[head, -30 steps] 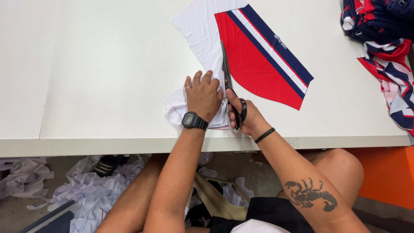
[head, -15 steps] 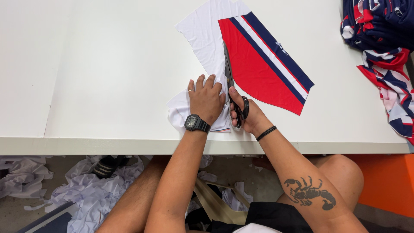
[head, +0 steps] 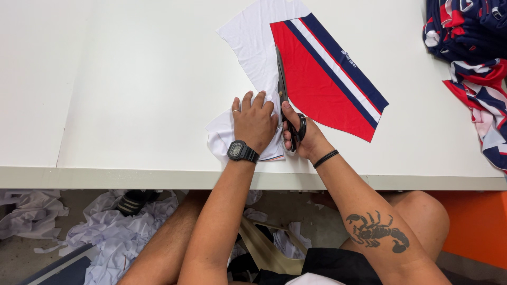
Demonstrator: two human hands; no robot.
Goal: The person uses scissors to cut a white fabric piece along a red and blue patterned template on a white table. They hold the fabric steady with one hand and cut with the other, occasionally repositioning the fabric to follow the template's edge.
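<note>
Gripping scissors (head: 281, 84) right hand (head: 302, 138), left hand (head: 254, 122) flat on fabric (head: 253, 47), garment pile (head: 472, 58) apart.

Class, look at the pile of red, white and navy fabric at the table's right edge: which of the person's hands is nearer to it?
Right. The right hand holds the scissors, on the side toward the fabric pile; the left hand presses the white cloth, farther away.

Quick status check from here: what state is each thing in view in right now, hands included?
Left hand: flat, pressing the white fabric down.
Right hand: gripping the scissors' handles.
Scissors: blades along the red panel's edge; open or closed unclear.
White fabric: flat on the table, bunched under the left hand.
Red, white and navy panel: lying flat.
Pile of garments: heaped at the table's right edge.
Scraps: crumpled on the floor.
</note>
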